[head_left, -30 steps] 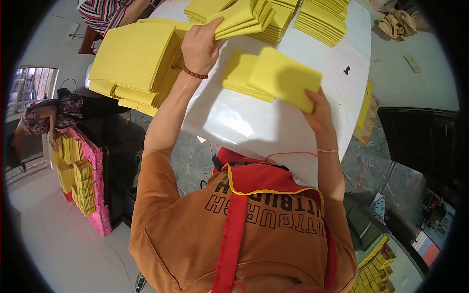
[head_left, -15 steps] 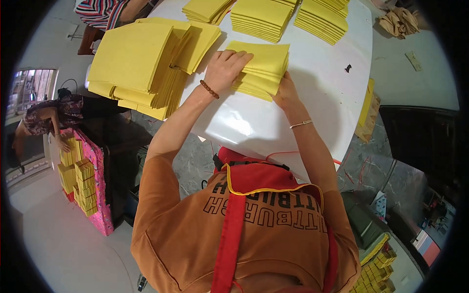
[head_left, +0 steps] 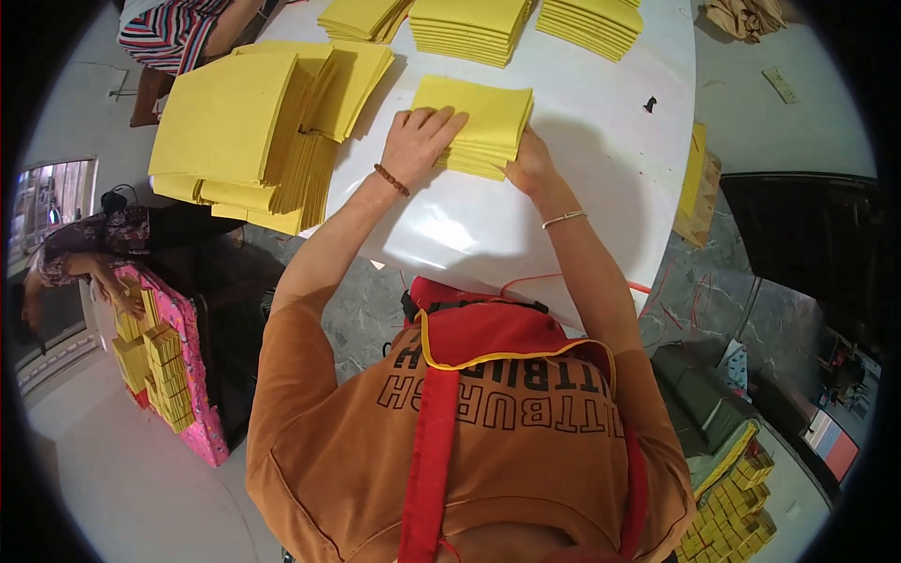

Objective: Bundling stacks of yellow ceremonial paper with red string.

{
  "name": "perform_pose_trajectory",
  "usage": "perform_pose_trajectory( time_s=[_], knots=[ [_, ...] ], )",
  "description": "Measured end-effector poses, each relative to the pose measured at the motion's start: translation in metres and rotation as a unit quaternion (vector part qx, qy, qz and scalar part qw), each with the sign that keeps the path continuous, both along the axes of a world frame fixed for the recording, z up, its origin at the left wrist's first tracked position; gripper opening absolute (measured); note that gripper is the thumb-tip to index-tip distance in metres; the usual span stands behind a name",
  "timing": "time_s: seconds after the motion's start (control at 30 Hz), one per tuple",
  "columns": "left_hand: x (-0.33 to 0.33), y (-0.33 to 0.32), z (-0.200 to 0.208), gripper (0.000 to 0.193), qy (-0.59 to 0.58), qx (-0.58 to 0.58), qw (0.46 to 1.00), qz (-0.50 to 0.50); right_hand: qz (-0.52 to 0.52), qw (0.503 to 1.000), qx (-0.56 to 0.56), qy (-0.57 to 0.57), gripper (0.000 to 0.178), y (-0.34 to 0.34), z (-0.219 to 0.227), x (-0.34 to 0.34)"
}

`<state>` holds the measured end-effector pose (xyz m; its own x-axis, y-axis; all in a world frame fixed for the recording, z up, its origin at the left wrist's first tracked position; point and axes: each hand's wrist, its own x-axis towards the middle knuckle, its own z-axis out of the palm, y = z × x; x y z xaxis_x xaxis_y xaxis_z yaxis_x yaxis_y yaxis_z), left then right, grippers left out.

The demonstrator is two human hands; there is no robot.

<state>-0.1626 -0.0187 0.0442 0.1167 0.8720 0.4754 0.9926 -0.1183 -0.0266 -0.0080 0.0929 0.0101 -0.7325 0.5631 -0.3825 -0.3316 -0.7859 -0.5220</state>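
A small stack of yellow paper point(head_left: 479, 117) rests on the white table, its layered edge facing me. My left hand point(head_left: 419, 143) grips the stack's left side, fingers curled over the top and a beaded bracelet at the wrist. At the right end my right hand point(head_left: 531, 161) holds the near corner, its fingertips partly hidden behind the paper. To the left of my left hand stands a large, uneven pile of yellow paper point(head_left: 225, 117) with bigger sheets leaning on top.
Beyond my hands lie several neat yellow stacks point(head_left: 469, 28). A small black object point(head_left: 649, 104) sits on the white table point(head_left: 601, 216) at the right. Another person's striped sleeve point(head_left: 164, 38) shows at the far left; a second person bends over a pink-covered table point(head_left: 208, 413) with yellow bundles.
The stack's layers, loosely spread before, now lie closer together and more even. My left hand has slid back toward the stack's left edge. The whole view has shifted slightly.
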Motion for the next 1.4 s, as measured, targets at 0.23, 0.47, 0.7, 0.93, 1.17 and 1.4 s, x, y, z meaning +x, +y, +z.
perform_pose_trajectory(
  time_s=[0.23,0.47,0.7,0.93,1.17,1.4],
  knots=[
    [0.002,0.006,0.015,0.042,0.016,0.022,1.0,0.011,0.036,0.926,0.366,-0.084,0.036,0.01,-0.04,0.006],
    [0.0,-0.008,-0.008,0.049,-0.032,-0.044,0.998,0.018,-0.009,0.996,-0.075,0.053,0.036,0.001,0.026,0.002],
    [-0.017,-0.009,0.008,0.064,-0.225,-0.118,0.966,0.042,-0.034,0.986,0.105,-0.129,0.044,-0.006,0.019,-0.006],
    [-0.04,-0.01,-0.03,0.064,-0.7,-0.211,0.649,0.207,0.06,0.889,0.357,-0.28,0.05,-0.002,0.014,-0.003],
    [-0.04,0.002,-0.008,0.061,-0.713,-0.273,0.597,0.245,0.011,0.884,0.339,-0.321,0.059,-0.002,-0.031,-0.001],
    [-0.029,0.0,-0.009,0.056,-0.844,-0.274,0.45,0.104,0.032,0.944,0.277,-0.174,0.056,-0.004,0.002,0.02]
  ],
)
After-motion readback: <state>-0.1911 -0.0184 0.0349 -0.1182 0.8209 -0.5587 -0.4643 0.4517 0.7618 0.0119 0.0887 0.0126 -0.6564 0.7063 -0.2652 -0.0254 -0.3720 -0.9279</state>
